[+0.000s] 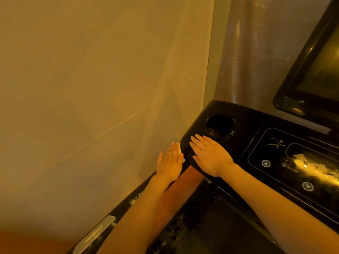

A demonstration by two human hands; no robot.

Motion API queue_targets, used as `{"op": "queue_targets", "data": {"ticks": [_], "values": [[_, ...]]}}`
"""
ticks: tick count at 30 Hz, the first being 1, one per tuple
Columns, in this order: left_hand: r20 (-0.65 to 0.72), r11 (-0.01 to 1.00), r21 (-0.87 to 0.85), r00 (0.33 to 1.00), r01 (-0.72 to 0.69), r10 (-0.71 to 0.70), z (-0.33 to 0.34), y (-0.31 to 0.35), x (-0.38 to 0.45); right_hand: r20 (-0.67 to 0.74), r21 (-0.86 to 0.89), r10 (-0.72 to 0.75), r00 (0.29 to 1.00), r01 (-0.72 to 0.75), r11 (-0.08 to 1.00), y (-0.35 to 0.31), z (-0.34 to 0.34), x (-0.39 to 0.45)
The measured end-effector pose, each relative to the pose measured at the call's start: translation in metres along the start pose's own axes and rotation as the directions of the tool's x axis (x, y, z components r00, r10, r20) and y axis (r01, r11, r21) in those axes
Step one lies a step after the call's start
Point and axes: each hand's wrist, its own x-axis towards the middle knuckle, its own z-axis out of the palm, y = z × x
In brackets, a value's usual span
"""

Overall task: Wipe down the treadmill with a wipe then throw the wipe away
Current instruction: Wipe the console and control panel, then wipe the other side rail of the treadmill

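Note:
The black treadmill console fills the right side of the head view, with a round cup holder near its left corner. My left hand presses a white wipe flat against the console's left side wall, fingers straight. Only a thin edge of the wipe shows past the fingers. Fingers extended, my right hand rests palm down on top of the console's left corner, just below the cup holder.
A beige wall stands close on the left and a grey curtain hangs behind the console. The dark screen rises at the upper right. Lit control buttons lie to the right. The treadmill's side rail runs below.

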Motion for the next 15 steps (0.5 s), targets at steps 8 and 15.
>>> {"op": "queue_targets", "data": {"ticks": [8, 15], "values": [[-0.085, 0.991, 0.072, 0.991, 0.111, -0.105, 0.018, -0.006, -0.032, 0.005, 0.027, 0.000, 1.000, 0.000, 1.000, 0.000, 0.000, -0.002], [-0.003, 1.000, 0.006, 1.000, 0.021, -0.021, 0.001, -0.001, -0.004, -0.004, 0.017, -0.004, 1.000, 0.004, 1.000, 0.000, 0.002, -0.001]]}}
